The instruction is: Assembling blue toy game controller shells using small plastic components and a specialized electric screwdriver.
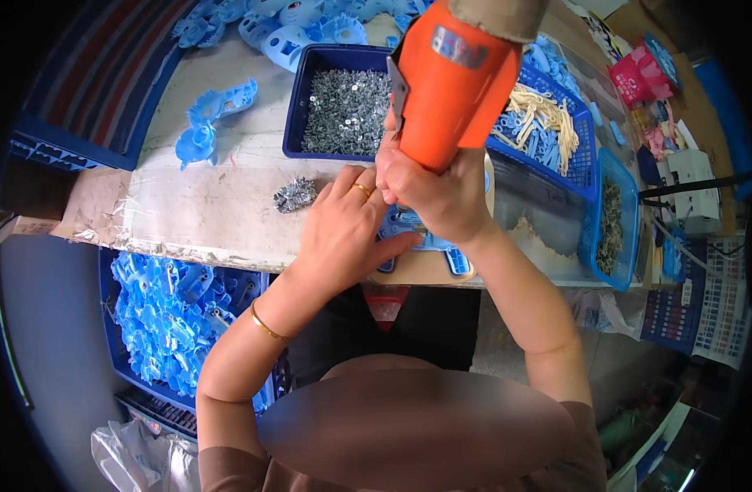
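well, right grip point(433, 190) clamps orange driver point(458, 94); left grip point(345, 223), hold unclear, by table edge point(203, 252).

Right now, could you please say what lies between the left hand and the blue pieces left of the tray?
In the head view, a small pile of silvery metal bits lies between the left hand and the blue pieces.

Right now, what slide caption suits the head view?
Right hand grips an orange tool over a blue part; left hand alongside.

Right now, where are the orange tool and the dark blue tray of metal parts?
Orange tool point(456, 94): head view, middle of its body.
Dark blue tray point(299, 107): head view, its left wall.
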`<state>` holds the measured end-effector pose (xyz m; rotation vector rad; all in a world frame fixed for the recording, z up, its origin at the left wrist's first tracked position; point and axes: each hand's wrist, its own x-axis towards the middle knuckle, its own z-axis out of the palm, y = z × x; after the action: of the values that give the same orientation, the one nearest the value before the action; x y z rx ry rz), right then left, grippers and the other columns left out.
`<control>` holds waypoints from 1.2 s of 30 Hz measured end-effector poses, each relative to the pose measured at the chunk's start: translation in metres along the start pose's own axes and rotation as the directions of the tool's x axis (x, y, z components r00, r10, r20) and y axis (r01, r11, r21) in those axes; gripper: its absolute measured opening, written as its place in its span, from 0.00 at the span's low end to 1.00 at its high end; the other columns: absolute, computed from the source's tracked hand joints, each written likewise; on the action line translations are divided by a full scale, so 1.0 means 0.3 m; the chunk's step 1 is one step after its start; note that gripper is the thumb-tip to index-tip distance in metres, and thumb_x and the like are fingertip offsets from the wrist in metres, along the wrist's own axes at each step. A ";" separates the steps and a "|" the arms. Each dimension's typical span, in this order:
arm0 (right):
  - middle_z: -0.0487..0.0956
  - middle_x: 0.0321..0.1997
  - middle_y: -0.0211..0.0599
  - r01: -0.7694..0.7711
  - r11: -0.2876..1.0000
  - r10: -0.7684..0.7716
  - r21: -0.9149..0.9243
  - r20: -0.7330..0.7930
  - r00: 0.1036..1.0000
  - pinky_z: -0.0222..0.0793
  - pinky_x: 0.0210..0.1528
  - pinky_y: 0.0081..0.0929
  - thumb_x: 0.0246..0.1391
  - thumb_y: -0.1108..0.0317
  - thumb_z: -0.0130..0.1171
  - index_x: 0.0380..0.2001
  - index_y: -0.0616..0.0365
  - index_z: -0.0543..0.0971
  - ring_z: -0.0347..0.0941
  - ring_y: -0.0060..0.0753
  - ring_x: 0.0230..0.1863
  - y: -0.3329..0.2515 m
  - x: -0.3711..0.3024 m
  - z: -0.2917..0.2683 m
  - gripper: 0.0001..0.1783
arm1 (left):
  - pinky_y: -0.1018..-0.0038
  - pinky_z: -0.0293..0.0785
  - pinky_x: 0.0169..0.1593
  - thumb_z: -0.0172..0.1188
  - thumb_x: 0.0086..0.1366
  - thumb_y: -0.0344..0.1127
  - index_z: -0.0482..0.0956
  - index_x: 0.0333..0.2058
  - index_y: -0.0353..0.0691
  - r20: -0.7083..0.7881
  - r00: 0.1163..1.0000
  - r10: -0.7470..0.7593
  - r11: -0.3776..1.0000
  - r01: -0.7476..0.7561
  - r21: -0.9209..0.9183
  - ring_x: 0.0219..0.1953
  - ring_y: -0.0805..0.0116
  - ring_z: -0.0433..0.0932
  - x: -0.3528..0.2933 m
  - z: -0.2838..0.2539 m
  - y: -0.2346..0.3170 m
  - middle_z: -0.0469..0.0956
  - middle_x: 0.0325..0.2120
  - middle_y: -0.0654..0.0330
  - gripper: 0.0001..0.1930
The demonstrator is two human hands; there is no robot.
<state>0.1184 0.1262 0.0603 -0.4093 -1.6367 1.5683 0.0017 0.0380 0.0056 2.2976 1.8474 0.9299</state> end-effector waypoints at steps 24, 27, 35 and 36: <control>0.77 0.35 0.28 0.316 0.781 -0.347 -0.539 0.046 0.937 0.64 0.42 0.16 0.59 0.52 0.60 0.51 0.60 0.74 0.71 0.15 0.40 -0.563 0.385 -0.182 0.25 | 0.62 0.71 0.53 0.69 0.52 0.35 0.78 0.44 0.41 -0.003 0.994 0.111 0.983 -0.110 -0.144 0.49 0.55 0.75 -0.025 -0.049 0.111 0.77 0.48 0.58 0.19; 0.76 0.32 0.26 0.354 0.818 -0.278 -0.453 0.226 0.933 0.63 0.37 0.16 0.56 0.54 0.64 0.52 0.60 0.73 0.71 0.15 0.34 -0.550 0.407 -0.260 0.27 | 0.62 0.71 0.53 0.69 0.52 0.34 0.78 0.43 0.41 0.012 0.989 0.146 0.982 -0.143 -0.126 0.49 0.56 0.74 -0.032 -0.021 0.125 0.77 0.48 0.59 0.19; 0.77 0.29 0.35 0.132 0.991 -0.136 -0.034 -0.172 0.976 0.70 0.32 0.19 0.45 0.75 0.62 0.61 0.68 0.60 0.73 0.26 0.25 -0.467 0.130 -0.123 0.39 | 0.63 0.70 0.55 0.65 0.56 0.36 0.79 0.40 0.39 0.032 0.969 0.246 0.969 -0.244 -0.049 0.48 0.60 0.75 0.004 0.030 0.142 0.78 0.45 0.60 0.14; 0.77 0.29 0.36 0.129 0.991 -0.131 -0.023 -0.139 0.982 0.69 0.27 0.19 0.45 0.76 0.63 0.61 0.67 0.61 0.74 0.26 0.23 -0.442 0.102 -0.157 0.38 | 0.64 0.70 0.55 0.64 0.56 0.37 0.79 0.40 0.39 0.056 0.967 0.247 0.969 -0.246 -0.034 0.47 0.61 0.75 0.008 0.035 0.145 0.78 0.44 0.61 0.13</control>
<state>0.1731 0.1569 0.1901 -0.4027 -1.5365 1.4007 0.0448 0.0311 0.0152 2.5508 1.5413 0.8934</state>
